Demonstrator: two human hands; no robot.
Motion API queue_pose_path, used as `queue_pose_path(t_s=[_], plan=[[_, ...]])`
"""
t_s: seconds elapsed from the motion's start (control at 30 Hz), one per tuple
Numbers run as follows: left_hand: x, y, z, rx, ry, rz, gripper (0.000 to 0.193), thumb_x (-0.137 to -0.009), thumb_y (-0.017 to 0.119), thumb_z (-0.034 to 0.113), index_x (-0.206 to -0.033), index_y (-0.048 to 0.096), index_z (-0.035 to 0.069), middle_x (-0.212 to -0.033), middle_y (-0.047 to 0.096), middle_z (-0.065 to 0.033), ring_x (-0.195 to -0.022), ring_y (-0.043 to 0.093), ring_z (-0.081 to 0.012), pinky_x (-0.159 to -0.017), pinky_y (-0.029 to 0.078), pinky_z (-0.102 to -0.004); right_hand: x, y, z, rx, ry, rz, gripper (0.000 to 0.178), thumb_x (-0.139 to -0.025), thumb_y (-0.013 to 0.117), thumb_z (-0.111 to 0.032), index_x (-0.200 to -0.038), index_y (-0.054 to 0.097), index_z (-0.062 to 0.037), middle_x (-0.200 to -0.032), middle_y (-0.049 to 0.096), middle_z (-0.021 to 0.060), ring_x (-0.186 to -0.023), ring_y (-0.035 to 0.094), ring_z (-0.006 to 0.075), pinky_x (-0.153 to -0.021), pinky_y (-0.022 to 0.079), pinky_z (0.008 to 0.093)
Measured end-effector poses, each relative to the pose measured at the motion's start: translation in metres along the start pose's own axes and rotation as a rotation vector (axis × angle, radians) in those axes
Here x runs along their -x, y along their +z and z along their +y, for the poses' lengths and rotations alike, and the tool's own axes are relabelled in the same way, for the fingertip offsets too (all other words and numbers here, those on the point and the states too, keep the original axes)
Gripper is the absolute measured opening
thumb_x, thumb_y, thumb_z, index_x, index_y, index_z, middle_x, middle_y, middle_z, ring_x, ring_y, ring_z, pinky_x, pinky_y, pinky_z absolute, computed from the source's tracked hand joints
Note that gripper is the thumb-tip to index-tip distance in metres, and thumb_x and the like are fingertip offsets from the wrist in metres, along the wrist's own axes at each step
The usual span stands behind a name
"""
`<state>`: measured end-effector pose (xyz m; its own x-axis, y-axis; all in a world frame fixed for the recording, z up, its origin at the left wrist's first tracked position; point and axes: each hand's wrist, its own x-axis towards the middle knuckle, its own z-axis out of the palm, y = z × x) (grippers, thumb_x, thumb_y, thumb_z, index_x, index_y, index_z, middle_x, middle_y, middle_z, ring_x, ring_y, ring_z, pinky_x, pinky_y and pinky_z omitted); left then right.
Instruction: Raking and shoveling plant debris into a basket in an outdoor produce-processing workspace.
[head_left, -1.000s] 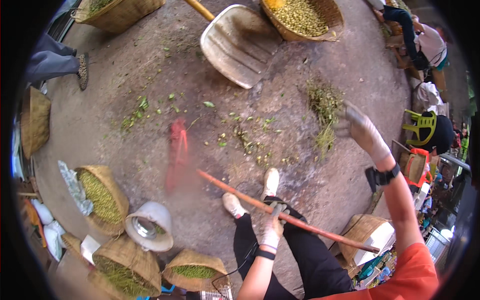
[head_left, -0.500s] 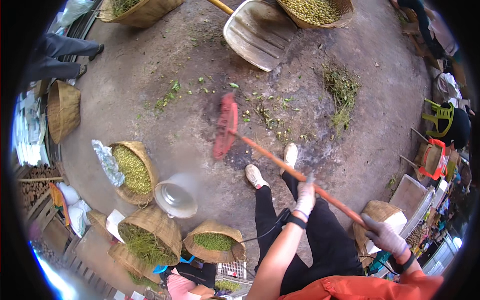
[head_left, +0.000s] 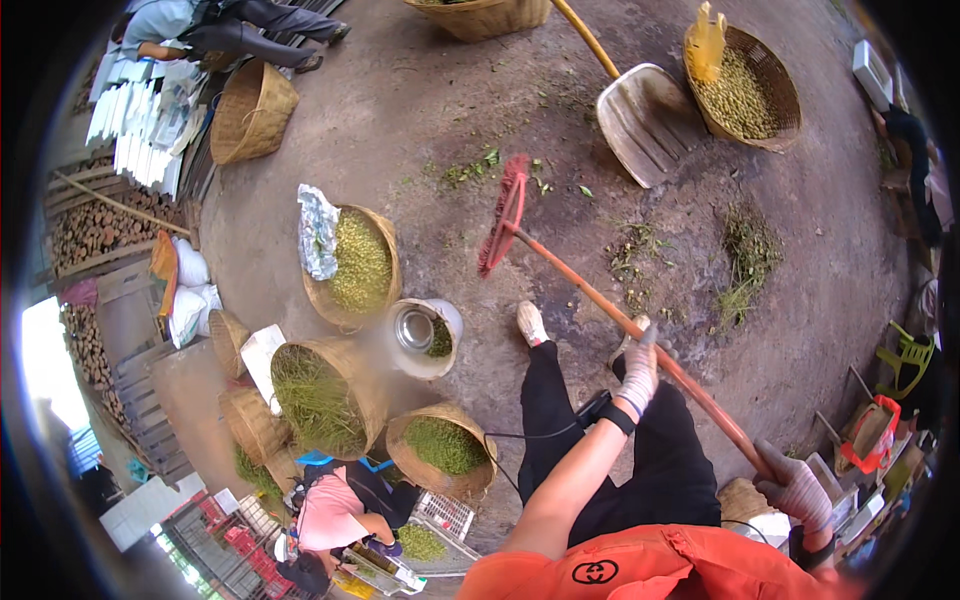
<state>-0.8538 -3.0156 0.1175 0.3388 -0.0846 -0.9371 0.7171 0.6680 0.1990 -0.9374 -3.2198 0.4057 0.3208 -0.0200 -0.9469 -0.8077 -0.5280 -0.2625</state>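
Observation:
Both my hands wear light knitted gloves and grip the orange handle of a broom (head_left: 610, 315) with red bristles. My left hand (head_left: 638, 378) closes around the shaft's middle, in front of my legs. Near the top end, my right hand (head_left: 797, 492) is wrapped round it at lower right. The red broom head (head_left: 505, 215) is at the concrete floor (head_left: 400, 120), tilted, ahead of my left shoe. Green leaf scraps (head_left: 470, 170) lie just beyond it; another scatter of leaves and small fruit (head_left: 637, 260) is to its right.
A dustpan-like shovel (head_left: 650, 125) and a basket of small yellow-green fruit (head_left: 742, 95) stand at far right. A stem heap (head_left: 748, 260) lies right. Several baskets, including one of fruit (head_left: 360, 265), and a bucket (head_left: 440, 340) stand left. A person in pink (head_left: 330, 510) bends nearby.
My view has turned, so the surroundings sit differently in it. The broom head has moved leftward over the floor, closer to the left leaf scraps. Both hands keep their grip.

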Motion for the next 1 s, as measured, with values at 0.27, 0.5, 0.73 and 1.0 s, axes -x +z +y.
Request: queue_pose_path(t_s=[0.27,0.5,0.73,1.0], plan=[[-0.111,-0.168,0.158,0.305,0.221,0.314,0.029,-0.081,0.068,0.021,-0.098,0.047,0.009,-0.071,0.051,-0.0058,-0.055,0.051,-0.0241,-0.050,0.049,-0.0402,-0.126,0.129,-0.238,0.845,-0.752,-0.117,0.045,-0.080,0.052,-0.012,-0.126,0.052,-0.0138,-0.075,0.062,0.0202,-0.068,0.062,0.0368,-0.062,0.048,0.0462],[-0.085,-0.134,0.198,-0.145,0.099,0.152,0.021,-0.082,0.058,0.023,-0.089,0.052,0.004,-0.071,0.055,-0.0071,-0.063,0.057,-0.0235,-0.051,0.049,-0.0403,-0.144,0.183,-0.320,1.052,-0.514,-0.012,0.052,-0.081,0.051,-0.013,-0.132,0.043,-0.0174,-0.068,0.062,0.0199,-0.065,0.063,0.0370,-0.055,0.047,0.0478],[0.018,-0.030,0.185,-0.010,-0.154,-0.350,0.026,-0.086,0.061,0.031,-0.089,0.057,0.005,-0.079,0.059,-0.0085,-0.067,0.058,-0.0224,-0.057,0.049,-0.0356,0.027,0.152,-0.397,1.058,-0.403,0.202,0.052,-0.077,0.057,-0.016,-0.127,0.052,-0.0278,-0.073,0.060,0.0210,-0.065,0.059,0.0390,-0.060,0.047,0.0448],[0.086,-0.030,0.393,-0.225,0.135,-0.157,0.030,-0.084,0.060,0.031,-0.081,0.059,0.001,-0.071,0.061,-0.0086,-0.060,0.060,-0.0222,-0.052,0.048,-0.0363,0.036,0.176,-0.502,0.769,-0.256,0.088,0.060,-0.076,0.055,-0.008,-0.135,0.045,-0.0174,-0.062,0.055,0.0158,-0.052,0.057,0.0177,-0.055,0.048,0.0315]])
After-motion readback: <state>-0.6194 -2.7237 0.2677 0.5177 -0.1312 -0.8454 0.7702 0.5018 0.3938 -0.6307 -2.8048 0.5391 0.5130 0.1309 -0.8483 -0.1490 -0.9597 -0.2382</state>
